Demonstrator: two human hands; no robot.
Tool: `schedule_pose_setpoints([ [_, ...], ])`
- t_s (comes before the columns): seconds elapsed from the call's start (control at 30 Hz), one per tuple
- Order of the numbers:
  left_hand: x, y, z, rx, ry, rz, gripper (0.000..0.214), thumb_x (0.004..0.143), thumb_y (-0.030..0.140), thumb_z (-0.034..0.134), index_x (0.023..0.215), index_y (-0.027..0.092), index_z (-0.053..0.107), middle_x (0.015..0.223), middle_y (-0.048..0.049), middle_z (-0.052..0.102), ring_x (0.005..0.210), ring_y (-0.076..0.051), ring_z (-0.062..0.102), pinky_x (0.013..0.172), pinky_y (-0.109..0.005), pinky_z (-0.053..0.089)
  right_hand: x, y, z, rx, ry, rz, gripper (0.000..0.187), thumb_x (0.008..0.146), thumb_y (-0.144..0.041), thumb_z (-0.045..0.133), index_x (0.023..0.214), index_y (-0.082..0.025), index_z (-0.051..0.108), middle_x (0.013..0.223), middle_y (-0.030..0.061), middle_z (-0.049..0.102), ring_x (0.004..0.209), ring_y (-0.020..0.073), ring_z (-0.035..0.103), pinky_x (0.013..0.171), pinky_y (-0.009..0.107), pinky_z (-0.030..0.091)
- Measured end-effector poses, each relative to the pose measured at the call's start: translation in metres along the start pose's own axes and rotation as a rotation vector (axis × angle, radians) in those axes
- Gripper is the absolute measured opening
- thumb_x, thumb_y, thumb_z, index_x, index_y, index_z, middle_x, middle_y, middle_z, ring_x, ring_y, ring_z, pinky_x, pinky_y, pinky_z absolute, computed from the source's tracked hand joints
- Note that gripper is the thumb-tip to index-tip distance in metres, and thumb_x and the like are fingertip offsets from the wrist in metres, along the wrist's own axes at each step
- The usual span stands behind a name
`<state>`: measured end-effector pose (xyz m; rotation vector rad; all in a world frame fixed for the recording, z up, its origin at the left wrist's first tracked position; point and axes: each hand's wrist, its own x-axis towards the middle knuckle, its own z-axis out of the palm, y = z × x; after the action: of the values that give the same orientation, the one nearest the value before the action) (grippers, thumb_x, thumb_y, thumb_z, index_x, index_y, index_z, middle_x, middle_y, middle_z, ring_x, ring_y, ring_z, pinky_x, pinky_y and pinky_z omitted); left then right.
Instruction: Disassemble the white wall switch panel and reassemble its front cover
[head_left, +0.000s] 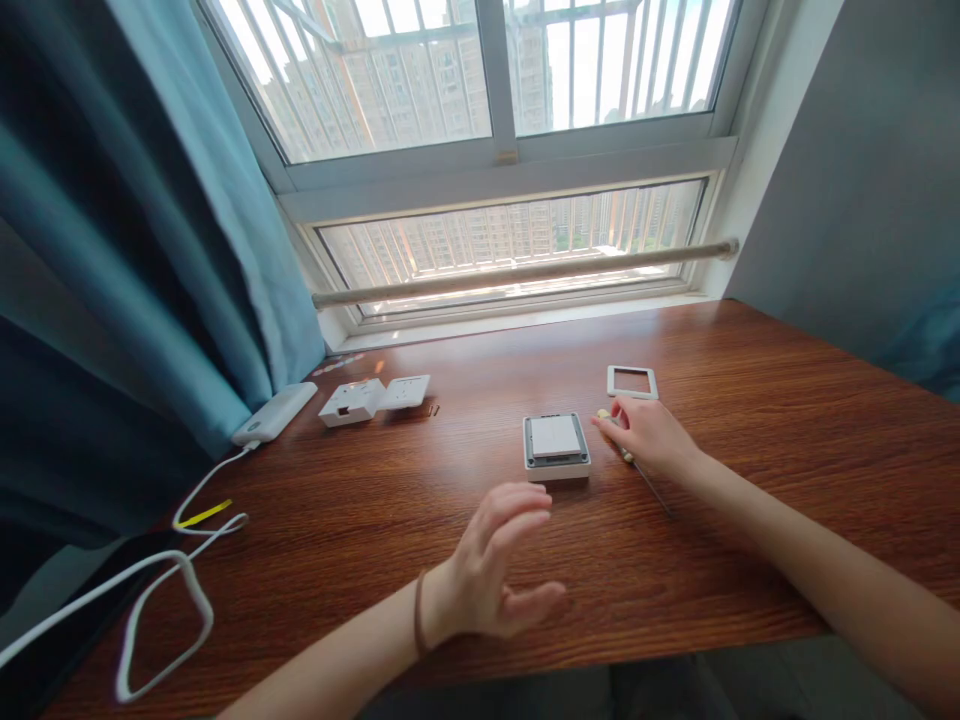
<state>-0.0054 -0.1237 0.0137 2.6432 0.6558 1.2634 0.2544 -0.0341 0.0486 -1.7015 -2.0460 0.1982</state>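
A square wall switch [556,445] with a grey surround and white rockers lies flat on the wooden desk [787,420]. My right hand [646,436] rests just right of it, fingers curled over a screwdriver [634,462] with a pale yellow handle and a thin shaft lying on the wood. My left hand [491,575] hovers near the front edge, below the switch, with fingers apart and loosely curved, holding nothing. A white switch frame [632,382] lies behind my right hand.
Two white switch parts [373,397] and small screws [433,408] lie at the back left. A white power bank [274,412] with a looping white cable [165,580] lies at the left beside a teal curtain [150,230]. A window and a rail run behind the desk.
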Motion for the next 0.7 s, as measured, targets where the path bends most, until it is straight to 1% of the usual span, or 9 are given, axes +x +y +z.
schedule_pose_setpoints([
  [0.07, 0.026, -0.038, 0.008, 0.027, -0.043, -0.033, 0.066, 0.074, 0.031, 0.061, 0.13, 0.022, 0.026, 0.126, -0.0142, 0.04, 0.119, -0.028, 0.04, 0.097, -0.048, 0.039, 0.012, 0.01, 0.018, -0.114, -0.019, 0.061, 0.033, 0.078, -0.051, 0.052, 0.08, -0.017, 0.052, 0.075, 0.0092, 0.063, 0.071, 0.0227, 0.06, 0.059, 0.028, 0.038],
  [0.13, 0.046, -0.066, 0.015, 0.043, -0.126, -0.066, 0.069, 0.072, 0.034, 0.063, 0.129, 0.022, 0.025, 0.129, -0.0157, 0.036, 0.122, -0.029, 0.036, 0.1, -0.05, 0.035, 0.014, 0.019, 0.032, -0.116, -0.022, 0.078, 0.035, 0.075, -0.05, 0.057, 0.085, -0.017, 0.051, 0.083, 0.0116, 0.063, 0.076, 0.0248, 0.06, 0.061, 0.028, 0.037],
  [0.2, 0.059, -0.084, 0.022, 0.016, -0.179, -0.102, 0.07, 0.072, 0.036, 0.063, 0.129, 0.021, 0.025, 0.132, -0.0163, 0.034, 0.125, -0.03, 0.032, 0.102, -0.051, 0.032, 0.013, 0.028, 0.041, 0.045, -0.005, 0.113, 0.034, 0.07, -0.045, 0.063, 0.085, -0.017, 0.05, 0.084, 0.0119, 0.062, 0.078, 0.0258, 0.059, 0.063, 0.029, 0.037],
  [0.23, 0.063, -0.09, 0.024, -0.004, -0.196, -0.119, 0.07, 0.072, 0.036, 0.063, 0.129, 0.02, 0.026, 0.133, -0.0163, 0.033, 0.126, -0.029, 0.031, 0.104, -0.05, 0.03, 0.014, 0.031, 0.044, 0.157, 0.004, 0.139, 0.031, 0.067, -0.041, 0.066, 0.081, -0.017, 0.051, 0.08, 0.011, 0.062, 0.078, 0.0257, 0.059, 0.064, 0.029, 0.036],
  [0.33, 0.067, -0.099, 0.03, -0.076, -0.242, -0.166, 0.068, 0.074, 0.036, 0.062, 0.129, 0.018, 0.027, 0.135, -0.0158, 0.034, 0.128, -0.028, 0.029, 0.107, -0.048, 0.026, 0.021, 0.041, 0.046, 0.431, 0.018, 0.197, 0.023, 0.06, -0.031, 0.069, 0.065, -0.018, 0.051, 0.063, 0.0051, 0.057, 0.069, 0.0222, 0.056, 0.062, 0.029, 0.035],
  [0.43, 0.065, -0.102, 0.031, -0.149, -0.298, -0.225, 0.065, 0.076, 0.037, 0.06, 0.13, 0.019, 0.029, 0.134, -0.0141, 0.036, 0.125, -0.026, 0.034, 0.106, -0.045, 0.029, 0.028, 0.047, 0.044, 0.611, 0.016, 0.228, 0.026, 0.061, -0.037, 0.067, 0.056, -0.018, 0.049, 0.052, -0.0002, 0.05, 0.054, 0.0161, 0.051, 0.053, 0.026, 0.036],
  [0.5, 0.063, -0.103, 0.03, -0.171, -0.316, -0.26, 0.063, 0.077, 0.038, 0.059, 0.13, 0.019, 0.03, 0.134, -0.0134, 0.037, 0.125, -0.026, 0.035, 0.105, -0.044, 0.029, 0.03, 0.049, 0.041, 0.782, 0.035, 0.262, 0.031, 0.066, -0.045, 0.061, 0.059, -0.019, 0.047, 0.051, -0.0018, 0.048, 0.046, 0.0125, 0.047, 0.046, 0.025, 0.036],
  [0.57, 0.062, -0.104, 0.03, -0.169, -0.318, -0.284, 0.064, 0.077, 0.039, 0.059, 0.131, 0.018, 0.031, 0.134, -0.0138, 0.036, 0.125, -0.026, 0.034, 0.106, -0.043, 0.028, 0.03, 0.05, 0.038, 0.954, 0.08, 0.291, 0.033, 0.07, -0.05, 0.055, 0.066, -0.019, 0.046, 0.055, -0.0015, 0.052, 0.045, 0.0108, 0.048, 0.043, 0.024, 0.038],
  [0.7, 0.064, -0.104, 0.03, -0.167, -0.305, -0.327, 0.063, 0.077, 0.041, 0.059, 0.129, 0.017, 0.035, 0.132, -0.0142, 0.038, 0.124, -0.026, 0.034, 0.106, -0.043, 0.028, 0.027, 0.05, 0.035, 1.189, 0.176, 0.311, 0.033, 0.07, -0.047, 0.06, 0.075, -0.019, 0.044, 0.068, 0.0, 0.058, 0.056, 0.0121, 0.058, 0.051, 0.024, 0.048],
])
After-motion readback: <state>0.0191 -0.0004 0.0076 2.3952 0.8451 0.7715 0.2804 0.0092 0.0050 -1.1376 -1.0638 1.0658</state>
